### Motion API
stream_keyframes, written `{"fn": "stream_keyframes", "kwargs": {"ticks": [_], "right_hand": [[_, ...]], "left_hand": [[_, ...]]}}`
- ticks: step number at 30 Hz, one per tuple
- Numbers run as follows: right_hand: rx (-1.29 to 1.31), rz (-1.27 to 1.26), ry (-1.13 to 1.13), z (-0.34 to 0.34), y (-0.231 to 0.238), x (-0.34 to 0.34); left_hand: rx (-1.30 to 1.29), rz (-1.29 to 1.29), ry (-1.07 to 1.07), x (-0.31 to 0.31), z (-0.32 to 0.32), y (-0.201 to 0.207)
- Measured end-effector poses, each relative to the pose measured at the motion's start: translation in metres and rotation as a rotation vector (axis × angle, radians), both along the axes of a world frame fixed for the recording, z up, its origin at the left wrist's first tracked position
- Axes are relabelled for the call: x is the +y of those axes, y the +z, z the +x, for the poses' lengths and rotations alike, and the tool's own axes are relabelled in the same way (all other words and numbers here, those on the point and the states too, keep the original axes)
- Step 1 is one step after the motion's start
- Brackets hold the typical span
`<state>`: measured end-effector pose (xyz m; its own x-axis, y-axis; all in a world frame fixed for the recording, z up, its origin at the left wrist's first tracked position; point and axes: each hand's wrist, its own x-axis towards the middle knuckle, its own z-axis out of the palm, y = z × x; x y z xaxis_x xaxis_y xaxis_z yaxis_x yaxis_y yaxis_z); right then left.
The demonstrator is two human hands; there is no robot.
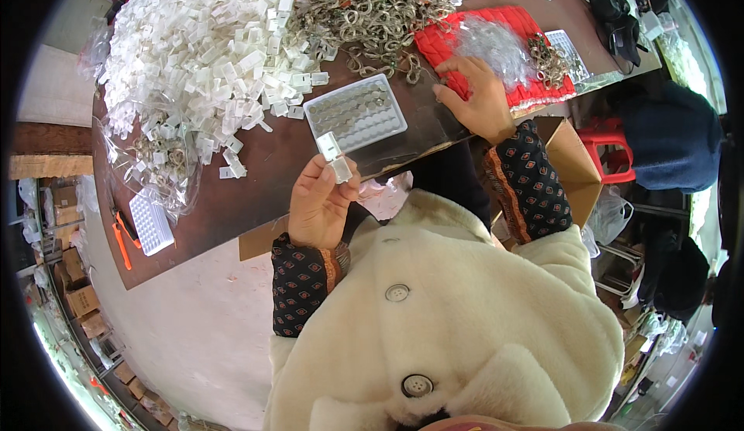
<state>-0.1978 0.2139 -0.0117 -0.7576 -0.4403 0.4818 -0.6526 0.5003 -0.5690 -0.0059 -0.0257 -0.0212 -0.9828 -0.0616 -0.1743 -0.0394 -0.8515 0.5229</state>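
Note:
My left hand pinches a small white plastic case between thumb and fingers. The case is unfolded into two halves and held above the near edge of the table. Just beyond it lies a white compartment tray, its far rows filled with small round greyish pieces. To the right, my right hand is over the table edge by a red quilted cloth. Its thumb and index finger are apart, with nothing visible between them. Clear plastic bags and a bunch of metal chain pieces lie on the cloth.
A large heap of white cases covers the far left of the brown table, beside a heap of metal chains. Orange-handled pliers and another white tray lie left. A cardboard box and red stool stand right.

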Motion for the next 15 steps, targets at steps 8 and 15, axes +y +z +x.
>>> {"fn": "stream_keyframes", "kwargs": {"ticks": [8,15], "right_hand": [[0.146,0.31,-0.218,-0.017,-0.02,-0.034],[0.052,0.196,-0.156,-0.027,-0.028,-0.022]], "left_hand": [[-0.004,-0.007,-0.024,0.001,-0.001,0.0],[-0.019,-0.097,0.009,0.004,0.0,-0.006]]}}
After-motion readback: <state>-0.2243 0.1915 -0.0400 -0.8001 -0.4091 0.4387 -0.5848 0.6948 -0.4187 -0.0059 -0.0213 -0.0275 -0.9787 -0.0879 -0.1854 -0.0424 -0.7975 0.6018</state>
